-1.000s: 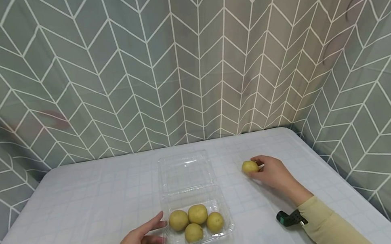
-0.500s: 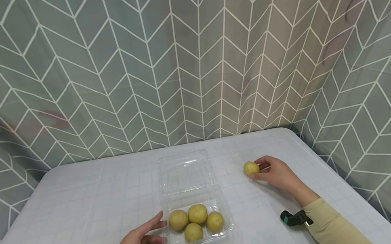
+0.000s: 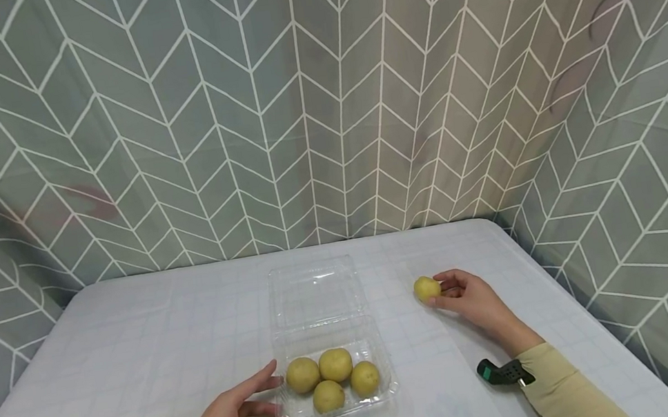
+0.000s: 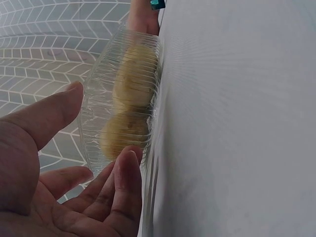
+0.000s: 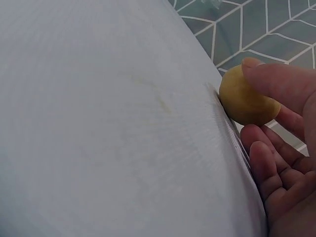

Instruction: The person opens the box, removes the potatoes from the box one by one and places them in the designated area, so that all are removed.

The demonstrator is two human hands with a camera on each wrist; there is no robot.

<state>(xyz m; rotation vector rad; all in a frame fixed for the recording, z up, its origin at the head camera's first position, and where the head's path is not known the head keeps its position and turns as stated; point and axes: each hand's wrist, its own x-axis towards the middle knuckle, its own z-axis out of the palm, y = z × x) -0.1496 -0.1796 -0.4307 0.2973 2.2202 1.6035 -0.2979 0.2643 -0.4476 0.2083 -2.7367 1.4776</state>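
My right hand [image 3: 477,302] pinches a small, round, yellow-brown potato [image 3: 426,288] at the tabletop, right of the container. In the right wrist view the thumb lies over the potato [image 5: 247,101], with fingers beneath and behind it. A clear plastic clamshell container [image 3: 358,332] lies with its lid [image 3: 317,295] folded back, away from me. Several potatoes [image 3: 335,365] sit grouped in its base. My left hand [image 3: 234,415] is at the container's left side, thumb and fingers spread. In the left wrist view its fingertips are right at the ribbed container wall [image 4: 96,106], through which potatoes show.
A white cloth covers the table [image 3: 158,355]. Grey curtain [image 3: 304,115] with white chevron lines stands behind the back edge and along both sides. A black band [image 3: 504,373] with a green part is on the right wrist, by the beige sleeve [image 3: 571,388].
Over the last second my right hand and the potato shift only slightly, and the right wrist moves a little to the right. The left hand stays beside the container.
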